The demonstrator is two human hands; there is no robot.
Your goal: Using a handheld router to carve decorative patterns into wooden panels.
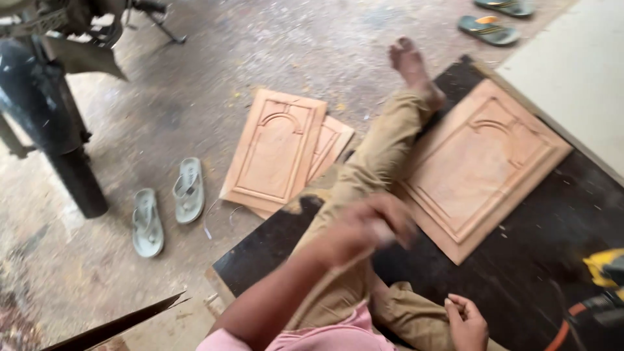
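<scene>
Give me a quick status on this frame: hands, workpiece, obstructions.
Left hand blurred over the knee, grip unclear. Right hand loosely curled, empty. Carved wooden panel flat on dark board, beside the leg. Yellow power tool at right.

tan carved panel (478, 166), black board (546, 247)

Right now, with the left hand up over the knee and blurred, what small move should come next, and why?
Probably bring the left hand down onto the carved wooden panel beside the leg. That hand seems closed on something small and pale, too blurred to identify; the panel lies flat on the dark board, nearest it. The right hand is half-curled and holds nothing visible.
</scene>
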